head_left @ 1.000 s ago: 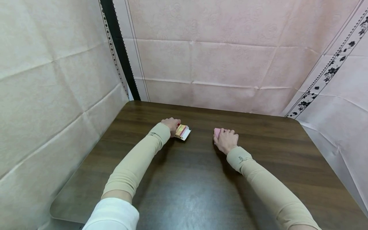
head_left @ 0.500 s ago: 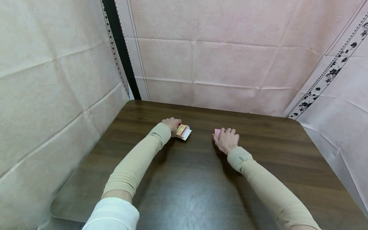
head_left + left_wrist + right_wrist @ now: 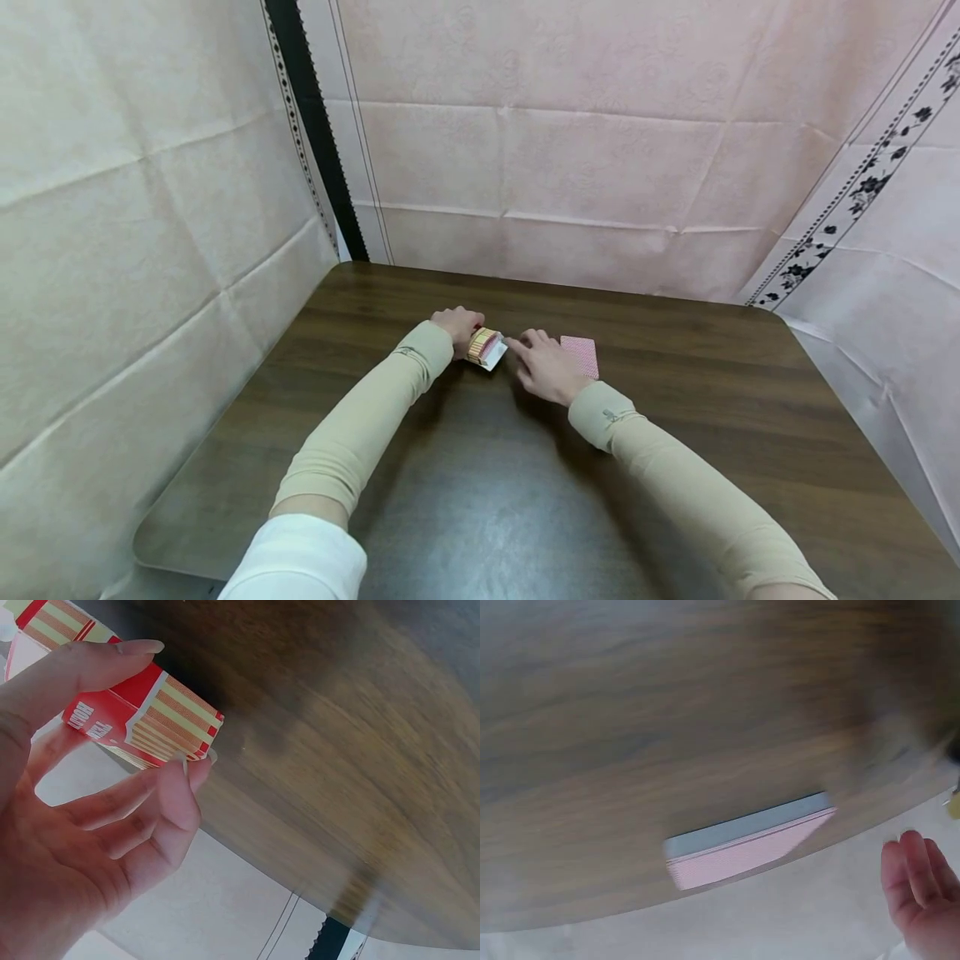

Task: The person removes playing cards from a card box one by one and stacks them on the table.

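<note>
1. tuck box, striped yellow and red, is in the left hand: the left wrist view shows the thumb across its red face and fingers curled about its far side. whether it rests on the wood-grain table or is lifted slightly, i cannot tell.
2. compared with half a second ago, the box has shifted a little towards the right hand, its white flap on that side.
3. the bigger change: the right hand has left the deck of playing cards and come over beside the box's flap end. it holds nothing, index finger reaching out; contact with the flap is too small to judge.
4. the deck, pink patterned backs up, lies uncovered to the right of the box, beyond the right hand and well apart from the box.
5. for the work in hand, i take this to mean that the deck is parked for now, and both hands are busy with the box's flap end. a steady left grip would seem to matter most here.
</note>
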### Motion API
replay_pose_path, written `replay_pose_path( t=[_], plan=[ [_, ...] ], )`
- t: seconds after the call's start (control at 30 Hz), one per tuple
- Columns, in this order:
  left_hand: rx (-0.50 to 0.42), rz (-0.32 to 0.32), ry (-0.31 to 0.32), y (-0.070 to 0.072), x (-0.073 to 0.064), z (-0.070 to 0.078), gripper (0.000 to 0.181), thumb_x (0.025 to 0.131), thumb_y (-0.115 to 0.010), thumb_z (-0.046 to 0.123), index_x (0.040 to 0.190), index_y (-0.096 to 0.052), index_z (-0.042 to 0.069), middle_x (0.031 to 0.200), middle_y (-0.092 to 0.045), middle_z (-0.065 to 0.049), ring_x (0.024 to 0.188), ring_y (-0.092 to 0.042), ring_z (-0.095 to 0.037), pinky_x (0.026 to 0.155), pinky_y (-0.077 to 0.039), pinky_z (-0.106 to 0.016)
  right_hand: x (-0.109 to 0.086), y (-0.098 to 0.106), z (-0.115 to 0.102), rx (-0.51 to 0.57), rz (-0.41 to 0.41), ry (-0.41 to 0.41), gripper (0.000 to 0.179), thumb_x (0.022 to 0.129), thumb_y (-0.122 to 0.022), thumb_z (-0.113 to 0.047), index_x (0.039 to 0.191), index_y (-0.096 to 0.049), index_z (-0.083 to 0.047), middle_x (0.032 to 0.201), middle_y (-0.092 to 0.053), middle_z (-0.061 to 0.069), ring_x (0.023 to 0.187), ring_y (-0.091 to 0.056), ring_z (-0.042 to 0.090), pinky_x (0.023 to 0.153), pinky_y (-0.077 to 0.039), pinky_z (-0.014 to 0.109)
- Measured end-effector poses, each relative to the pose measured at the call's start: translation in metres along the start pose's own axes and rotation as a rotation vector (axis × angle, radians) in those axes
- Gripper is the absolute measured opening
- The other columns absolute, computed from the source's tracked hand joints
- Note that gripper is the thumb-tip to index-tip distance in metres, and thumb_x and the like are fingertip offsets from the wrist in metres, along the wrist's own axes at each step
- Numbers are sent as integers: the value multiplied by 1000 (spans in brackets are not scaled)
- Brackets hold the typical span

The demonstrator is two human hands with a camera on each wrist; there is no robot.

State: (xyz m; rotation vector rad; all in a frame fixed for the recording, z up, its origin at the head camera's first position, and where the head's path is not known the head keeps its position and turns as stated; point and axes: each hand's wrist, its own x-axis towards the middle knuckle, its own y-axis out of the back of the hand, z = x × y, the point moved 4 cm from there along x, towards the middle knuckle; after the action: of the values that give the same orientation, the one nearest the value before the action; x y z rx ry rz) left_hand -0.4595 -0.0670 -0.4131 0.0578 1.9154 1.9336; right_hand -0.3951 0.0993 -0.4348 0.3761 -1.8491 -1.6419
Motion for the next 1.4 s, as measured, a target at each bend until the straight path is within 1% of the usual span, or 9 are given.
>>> replay_pose_path(
  t=[0.2,0.43,0.67,0.77,0.93,1.03,1.13,1.23,1.4],
  plan=[
    [22,-8,-22,3,-2,11,47,75,-74,4,115,-56,21,111,-60,-8,93,-56,-27,76,-48,-42,9,-11,-12,-11,-79,16,53,88,-55,-15,141,-49,-19,136,-44,23,119,-47,37,95,-45,52],
    [39,-13,-68,6,-3,27,46,79,-71,4,119,-54,22,113,-59,-9,95,-55,-27,79,-48,-43,13,-15,-16,28,-144,-23,48,79,-59,-10,127,-57,-12,151,-24,31,127,-40,46,97,-42,57],
    [47,-25,-53,6,3,24,47,78,-70,5,118,-53,21,114,-59,-9,94,-56,-27,75,-49,-41,12,-10,-17,42,-96,-13,42,78,-58,-9,120,-61,-11,149,-28,31,124,-42,46,97,-42,57],
    [43,-31,-44,6,5,20,46,75,-70,3,114,-52,19,111,-59,-11,91,-56,-27,70,-49,-40,11,-9,-15,56,-83,-15,44,81,-58,-12,124,-61,-13,150,-30,29,125,-43,44,99,-42,56],
    [36,-33,-24,4,5,17,49,73,-72,1,113,-51,21,109,-58,-10,90,-55,-26,68,-48,-39,8,-7,-11,67,-53,-35,48,88,-62,-28,134,-57,-14,147,-38,23,127,-45,36,104,-41,51],
    [26,-38,-28,3,4,19,54,73,-73,1,118,-50,21,111,-58,-9,92,-55,-26,70,-49,-38,7,-5,-10,68,-7,-45,45,90,-63,-37,128,-61,-12,139,-47,19,122,-48,33,102,-43,49],
    [17,-36,-45,2,1,23,57,72,-75,2,120,-50,20,113,-58,-10,92,-54,-26,71,-49,-39,6,-4,-10,52,30,-46,40,89,-65,-37,119,-62,-11,129,-53,17,114,-53,32,97,-47,47],
    [19,-31,-52,2,-1,25,58,70,-75,1,119,-51,20,112,-59,-9,92,-54,-25,72,-50,-39,5,-3,-10,26,27,-48,41,86,-67,-35,117,-59,-10,122,-58,17,108,-55,32,92,-49,46],
    [25,-30,-38,0,2,21,57,69,-75,-1,117,-51,19,108,-59,-8,91,-53,-24,71,-49,-38,-1,-2,-3,22,-35,-84,52,80,-67,-34,123,-55,-9,112,-60,15,104,-55,33,88,-48,46]
  ],
)
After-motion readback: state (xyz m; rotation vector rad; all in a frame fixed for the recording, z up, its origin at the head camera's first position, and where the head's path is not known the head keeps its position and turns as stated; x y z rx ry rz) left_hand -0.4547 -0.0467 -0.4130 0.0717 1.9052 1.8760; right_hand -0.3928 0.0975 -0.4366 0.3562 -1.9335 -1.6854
